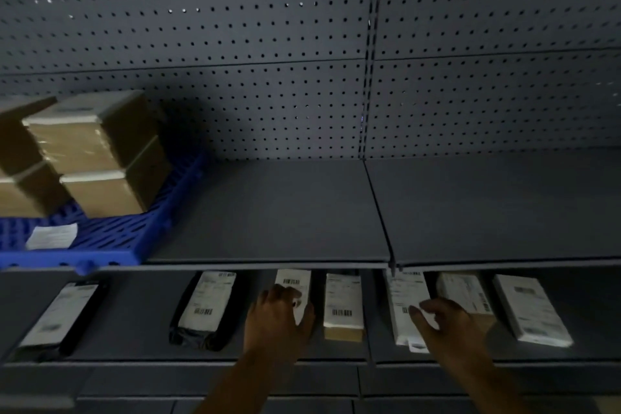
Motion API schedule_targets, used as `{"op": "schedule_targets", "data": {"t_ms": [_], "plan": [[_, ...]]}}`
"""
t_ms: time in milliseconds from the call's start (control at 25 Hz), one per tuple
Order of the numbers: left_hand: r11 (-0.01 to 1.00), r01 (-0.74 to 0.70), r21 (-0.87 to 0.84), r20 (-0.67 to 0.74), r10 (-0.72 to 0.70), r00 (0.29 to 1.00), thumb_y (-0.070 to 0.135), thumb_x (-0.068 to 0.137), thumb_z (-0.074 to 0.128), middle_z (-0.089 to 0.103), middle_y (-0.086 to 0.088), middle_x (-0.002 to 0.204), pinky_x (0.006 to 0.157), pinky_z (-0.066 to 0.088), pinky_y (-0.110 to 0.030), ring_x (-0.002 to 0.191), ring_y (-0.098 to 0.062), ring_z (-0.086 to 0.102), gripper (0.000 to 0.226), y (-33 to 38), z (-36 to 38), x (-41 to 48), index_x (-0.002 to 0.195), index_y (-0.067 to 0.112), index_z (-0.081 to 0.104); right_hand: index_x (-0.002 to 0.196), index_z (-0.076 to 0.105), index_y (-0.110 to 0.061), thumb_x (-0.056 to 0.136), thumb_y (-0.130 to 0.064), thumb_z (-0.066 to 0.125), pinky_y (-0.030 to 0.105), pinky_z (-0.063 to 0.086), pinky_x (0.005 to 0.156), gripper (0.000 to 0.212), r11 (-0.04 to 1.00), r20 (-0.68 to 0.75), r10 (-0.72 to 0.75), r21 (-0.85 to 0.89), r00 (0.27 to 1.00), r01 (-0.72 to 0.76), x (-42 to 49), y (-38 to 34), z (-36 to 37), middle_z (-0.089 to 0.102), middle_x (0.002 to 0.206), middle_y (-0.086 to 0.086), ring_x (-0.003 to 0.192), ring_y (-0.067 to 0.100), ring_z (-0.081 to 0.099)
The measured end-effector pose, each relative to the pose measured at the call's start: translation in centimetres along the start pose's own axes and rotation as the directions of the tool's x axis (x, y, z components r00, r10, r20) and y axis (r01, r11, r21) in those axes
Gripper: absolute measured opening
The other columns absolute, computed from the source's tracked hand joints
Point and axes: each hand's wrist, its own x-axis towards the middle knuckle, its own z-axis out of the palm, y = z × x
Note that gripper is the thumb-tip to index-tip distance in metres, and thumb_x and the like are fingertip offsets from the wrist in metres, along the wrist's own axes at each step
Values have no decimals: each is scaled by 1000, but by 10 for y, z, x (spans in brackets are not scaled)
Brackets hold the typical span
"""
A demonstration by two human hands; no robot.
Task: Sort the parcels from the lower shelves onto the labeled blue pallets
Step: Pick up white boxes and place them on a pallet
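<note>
Parcels lay between both hands: left hand curled over one white-labelled parcel, right hand open, empty above a flat mailer; labels were best read before lifting.

both forearms extend forward and upward from the bottom edge of the view, bare to the wrist. the left hand is palm down, fingers curled, thumb set out to the right. the right hand is palm down, fingers spread and bent, pointing left. the hands are well apart.
</note>
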Motion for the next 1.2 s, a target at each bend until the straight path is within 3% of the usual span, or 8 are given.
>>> {"op": "schedule_targets", "data": {"t_ms": [120,280,440,560,680,800,960,1200], "plan": [[997,46,-66,-14,-47,999,57,92,52,61,11,127,98,48,-29,119,-12,56,39,-13,28,18,122,35,64,105,69,-25,82,-51,75,34,56,86,35,996,18,72,-52,997,-71,30,15,21,70,109,-2,92,18,68],[989,147,-21,-85,-148,985,57,89,61,54,-6,138,102,47,-39,125,-27,53,58,-54,95,57,137,26,55,127,61,-9,68,-29,93,28,58,75,70,994,87,-49,-94,995,57,79,72,80,67,119,10,116,34,64],[938,347,-13,-15,-347,938,75,79,61,40,-13,144,108,40,-44,131,-30,42,99,-87,147,67,151,15,30,143,43,-13,64,-72,77,55,36,111,105,997,-49,39,-60,998,-41,94,94,121,49,146,17,135,40,43],[899,436,-36,75,-433,898,89,68,56,37,-13,148,113,38,-42,135,-31,40,118,-98,172,61,153,13,24,149,36,-5,66,-80,68,53,35,114,116,989,-142,126,-58,982,-135,97,93,126,46,149,22,137,42,42],[872,480,-100,102,-470,877,92,61,57,37,-13,149,114,37,-43,137,-31,38,124,-101,177,61,153,14,26,140,44,-12,40,-106,45,52,45,107,137,971,-110,210,-90,971,-220,107,115,130,57,139,13,132,35,50],[879,468,-90,112,-458,882,91,59,61,42,-10,144,112,38,-41,133,-28,41,121,-97,173,62,148,14,33,128,50,-14,41,-102,54,55,50,99,124,977,-181,197,-47,964,-208,94,102,133,60,130,11,123,36,55],[851,444,-281,83,-439,895,74,58,80,48,-4,134,102,50,-44,123,-25,51,109,-81,174,53,140,16,39,131,48,-9,56,-61,89,56,52,88,100,986,-286,136,-54,948,-158,74,64,133,55,129,16,115,42,59],[685,469,-557,171,-458,872,88,41,72,59,2,122,77,65,-40,106,-22,67,101,-100,178,60,126,37,49,131,55,-13,89,-28,74,44,49,95,49,910,-252,161,412,954,-44,68,54,115,59,127,9,116,31,59]]}}
